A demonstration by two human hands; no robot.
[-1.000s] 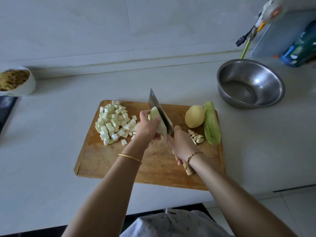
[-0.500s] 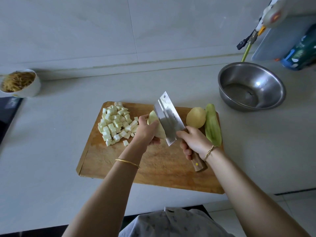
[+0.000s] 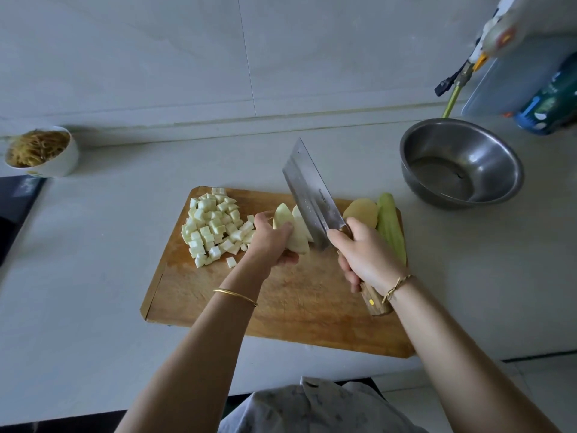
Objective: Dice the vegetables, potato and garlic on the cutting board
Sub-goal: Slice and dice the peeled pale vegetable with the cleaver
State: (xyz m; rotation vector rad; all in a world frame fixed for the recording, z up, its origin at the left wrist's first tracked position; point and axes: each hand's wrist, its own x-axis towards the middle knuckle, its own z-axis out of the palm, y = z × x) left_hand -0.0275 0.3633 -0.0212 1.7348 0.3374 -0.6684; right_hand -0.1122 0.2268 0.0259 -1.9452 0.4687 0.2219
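Since a second ago the cleaver [image 3: 312,195] has come up out of its upright cut and now leans over with its flat side showing, the tip pointing far and left. The right hand [image 3: 362,254] has shifted right with it and now covers the spot where the garlic cloves lay, so no garlic shows.

The right hand is wrapped round the wooden handle, wrist low over the near right part of the cutting board [image 3: 281,301], forearm running in from the near right. The left hand [image 3: 270,242] curls its fingers and thumb round the pale wedge [image 3: 292,229], which sits mid-board with what looks like a cut slice beside it, against the blade. This grip probably steadies the wedge while the blade is reset for the next cut.

The diced pile [image 3: 215,226] lies at the far left of the board, likely pushed there to keep the cutting space free. The potato [image 3: 362,210] and the green vegetable [image 3: 390,226] wait whole along the right edge, touching each other. On the surface [image 3: 93,245], a steel bowl [image 3: 462,164] stands far right, presumably for the dice, and a white bowl [image 3: 40,151] far left.
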